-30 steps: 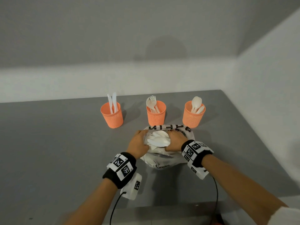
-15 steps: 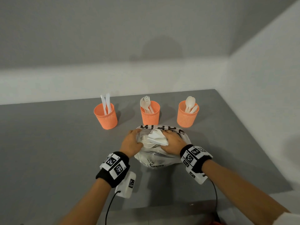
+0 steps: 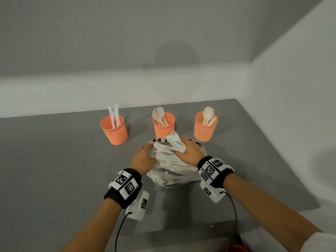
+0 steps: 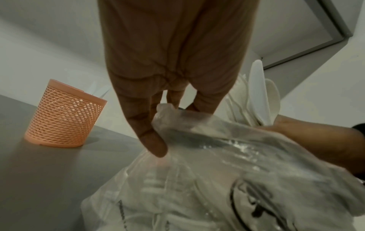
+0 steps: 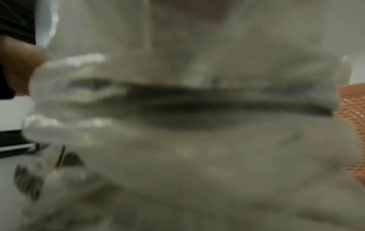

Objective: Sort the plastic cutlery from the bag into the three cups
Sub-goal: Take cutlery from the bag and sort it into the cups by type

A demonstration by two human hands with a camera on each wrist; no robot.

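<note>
A clear plastic bag (image 3: 171,176) of white cutlery lies on the grey table (image 3: 54,160) between my hands. My left hand (image 3: 143,159) pinches the bag's rim (image 4: 168,114) at its left side. My right hand (image 3: 189,151) grips a bunch of white cutlery (image 3: 175,141) at the bag's mouth, its ends pointing up and away. Three orange mesh cups stand behind: the left cup (image 3: 114,130) holds knives, the middle cup (image 3: 163,127) forks, the right cup (image 3: 205,127) spoons. The right wrist view is blurred, filled by the bag (image 5: 197,125).
A white wall runs along the table's back and right edges. The table's front edge (image 3: 181,228) lies close below my wrists. Cables hang from both wrist cameras.
My right hand has drawn the bunch of cutlery up and to the right out of the bag's mouth. The left hand keeps its hold on the bag's rim.
</note>
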